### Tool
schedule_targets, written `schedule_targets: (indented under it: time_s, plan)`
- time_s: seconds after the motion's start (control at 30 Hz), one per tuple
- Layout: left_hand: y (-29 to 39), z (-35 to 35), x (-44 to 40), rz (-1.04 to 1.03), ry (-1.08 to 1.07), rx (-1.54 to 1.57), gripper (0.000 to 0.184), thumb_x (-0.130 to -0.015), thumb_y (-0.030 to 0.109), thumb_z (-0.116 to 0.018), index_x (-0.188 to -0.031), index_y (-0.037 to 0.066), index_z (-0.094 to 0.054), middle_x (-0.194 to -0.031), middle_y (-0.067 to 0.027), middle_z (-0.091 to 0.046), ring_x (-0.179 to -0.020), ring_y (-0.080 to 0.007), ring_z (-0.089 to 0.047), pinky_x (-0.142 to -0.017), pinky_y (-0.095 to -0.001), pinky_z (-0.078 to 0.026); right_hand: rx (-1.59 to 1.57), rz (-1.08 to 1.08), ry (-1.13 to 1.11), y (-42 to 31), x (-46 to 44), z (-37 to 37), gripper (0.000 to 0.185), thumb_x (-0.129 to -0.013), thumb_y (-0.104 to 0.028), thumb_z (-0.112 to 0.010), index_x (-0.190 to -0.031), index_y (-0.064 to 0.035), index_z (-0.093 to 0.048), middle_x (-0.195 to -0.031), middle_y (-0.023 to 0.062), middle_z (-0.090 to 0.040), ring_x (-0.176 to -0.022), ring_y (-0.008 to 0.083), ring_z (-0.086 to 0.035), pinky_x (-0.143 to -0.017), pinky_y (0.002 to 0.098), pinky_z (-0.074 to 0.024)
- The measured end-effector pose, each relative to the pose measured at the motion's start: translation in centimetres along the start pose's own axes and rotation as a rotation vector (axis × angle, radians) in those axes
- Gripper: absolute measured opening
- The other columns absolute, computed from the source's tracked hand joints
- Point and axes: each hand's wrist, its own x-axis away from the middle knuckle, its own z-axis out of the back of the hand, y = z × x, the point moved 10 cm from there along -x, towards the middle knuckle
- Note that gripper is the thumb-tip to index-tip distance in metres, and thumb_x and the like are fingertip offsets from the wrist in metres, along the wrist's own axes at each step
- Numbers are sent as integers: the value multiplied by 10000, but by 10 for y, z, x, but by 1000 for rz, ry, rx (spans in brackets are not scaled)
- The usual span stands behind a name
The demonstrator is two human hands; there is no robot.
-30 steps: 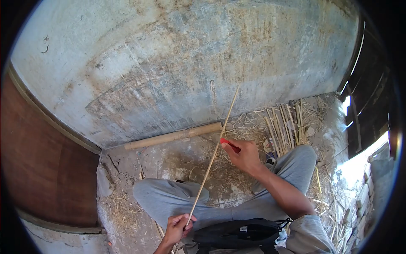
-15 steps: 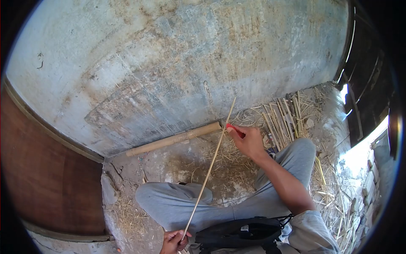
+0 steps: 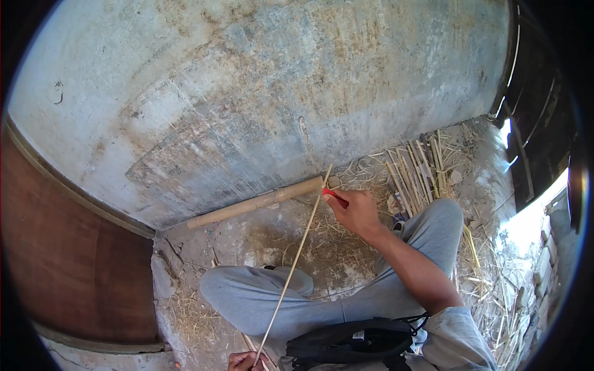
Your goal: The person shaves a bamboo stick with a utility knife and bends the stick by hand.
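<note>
A long, thin bamboo strip (image 3: pixel 292 275) runs slantwise in front of me, from near the wall down to my lap. Its lower end is in the fingers of my left hand (image 3: pixel 243 361), which is partly cut off by the bottom of the view. Closed around a small red-handled tool (image 3: pixel 335 197), my right hand (image 3: pixel 357 214) is near the strip's upper end. The red part touches or nearly touches the strip; its working edge is too small to make out.
A thick bamboo pole (image 3: pixel 260 202) lies along the foot of the stained wall (image 3: pixel 278 93). Several split sticks (image 3: pixel 416 176) are bundled right of my right hand. Shavings (image 3: pixel 340 250) litter the floor. A black bag (image 3: pixel 352 339) rests on my lap, and a brown panel (image 3: pixel 74 253) stands left.
The bamboo strip has slid down and to the left, with my left hand lower at the frame's edge. My right hand and the red-handled tool have shifted slightly left and down.
</note>
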Motion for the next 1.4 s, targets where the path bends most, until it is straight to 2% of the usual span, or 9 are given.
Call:
schedule_targets:
  time_s: [0.37, 0.47, 0.53, 0.63, 0.8, 0.97, 1.17, 1.33, 1.4]
  plan:
    - [-11, 58, 31, -68, 41, -57, 365, -1006, 311, -538, -933, -17, -681, -517, 15, -440, -374, -57, -318, -352, -231, -238, 67, -185, 92, 55, -15, 11, 303, -897, -371, -650, -927, -87, -752, -651, 173, -646, -606, 382, -642, -586, 431, -516]
    - [-3, 65, 41, -109, 90, -103, 397, -1011, 327, -533, -924, -26, -693, -496, 20, -424, -365, -58, -314, -345, -236, -245, -36, -297, 152, 83, -18, 19, 341, -912, -385, -650, -943, -60, -751, -564, 146, -585, -497, 278, -584, -524, 381, -459]
    - [10, 53, 40, -119, 166, 1, 379, -1002, 305, -546, -830, -10, -667, -491, 17, -419, -363, -58, -314, -342, -238, -246, -303, -358, 85, 89, -17, 4, 377, -920, -393, -659, -939, -26, -739, -539, 58, -527, -498, 127, -472, -496, 329, -390]
    - [-17, 63, 21, -44, 209, 100, 320, -990, 266, -546, -753, 52, -576, -524, 14, -440, -375, -51, -330, -347, -217, -235, -555, -430, -40, 69, -1, -20, 407, -918, -403, -668, -889, 0, -720, -563, -11, -480, -570, 57, -418, -499, 303, -363]
    - [-5, 41, 1, 58, 220, 115, 297, -1004, 249, -512, -760, 82, -540, -565, 24, -436, -402, -46, -334, -363, -201, -222, -495, -335, -196, 18, 16, -31, 412, -897, -427, -686, -821, -23, -704, -573, -33, -490, -573, 61, -429, -509, 296, -367]
    - [23, 2, -14, -23, 47, -88, 356, -1032, 306, -485, -1048, -11, -643, -589, 42, -410, -423, -44, -305, -381, -205, -214, -411, -374, -394, 5, 36, -46, 393, -881, -423, -705, -809, -38, -704, -584, -20, -526, -586, 56, -452, -526, 285, -381]
    - [21, -22, -31, 35, -118, -3, 385, -1029, 323, -490, -1108, -24, -636, -603, 50, -405, -444, -41, -316, -405, -198, -252, -618, -335, -307, 8, 37, -53, 332, -902, -345, -703, -821, -23, -706, -660, 6, -612, -621, 62, -510, -553, 283, -404]
    - [12, -40, -37, 50, -189, 75, 430, -1034, 372, -472, -1168, -11, -616, -626, 45, -423, -461, -35, -333, -407, -200, -267, -836, -630, -342, 15, 42, -49, 300, -857, -290, -770, -816, 0, -704, -726, 16, -660, -615, 56, -512, -538, 248, -383]
    - [21, -38, -41, -181, -154, 14, 420, -1023, 379, -500, -1201, 16, -612, -659, 38, -471, -483, -39, -381, -417, -196, -295, -820, -623, -316, 20, 39, -46, 292, -853, -285, -775, -815, -4, -704, -723, 17, -660, -609, 50, -508, -533, 242, -376]
